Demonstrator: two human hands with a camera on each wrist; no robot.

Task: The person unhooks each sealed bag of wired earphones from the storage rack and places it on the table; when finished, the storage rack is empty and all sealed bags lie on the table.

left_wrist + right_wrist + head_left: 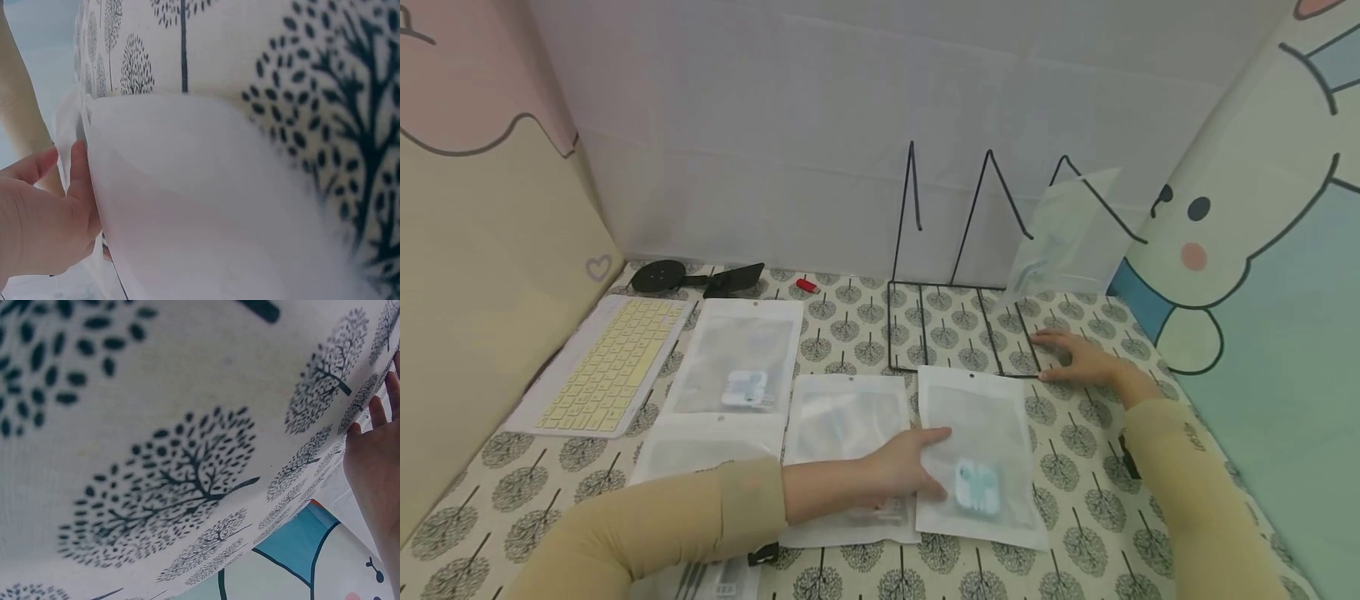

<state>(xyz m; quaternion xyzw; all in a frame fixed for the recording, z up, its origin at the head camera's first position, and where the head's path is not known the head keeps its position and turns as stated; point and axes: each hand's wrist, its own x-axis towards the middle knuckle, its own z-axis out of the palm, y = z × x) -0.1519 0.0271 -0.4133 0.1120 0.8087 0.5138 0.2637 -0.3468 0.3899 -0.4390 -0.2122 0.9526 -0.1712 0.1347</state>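
My left hand (pixel 898 467) lies across the left edge of a white zip bag (pixel 977 417). Two of its digits stretch onto the bag's clear front, and the rest are hidden. A white case with light-blue earphones (pixel 977 487) shows inside. Partly under my left forearm is a second zip bag (pixel 850 408). With fingers spread, my right hand (pixel 1078 362) is at the right end of a black wire rack (pixel 943 369), its fingertips by the base wire. A clear bag (pixel 1052 242) leans upright at the rack's right-hand prongs. The left wrist view shows white bag material (pixel 169 187) beside the hand.
At left lies a white keyboard with yellow keys (pixel 606 367). Behind it are a black folding stand (pixel 658 277) and a red USB stick (pixel 807 286). More zip bags (pixel 741 333) lie left of centre on the tree-patterned cloth (pixel 1078 500). White sheeting (pixel 775 150) hangs behind.
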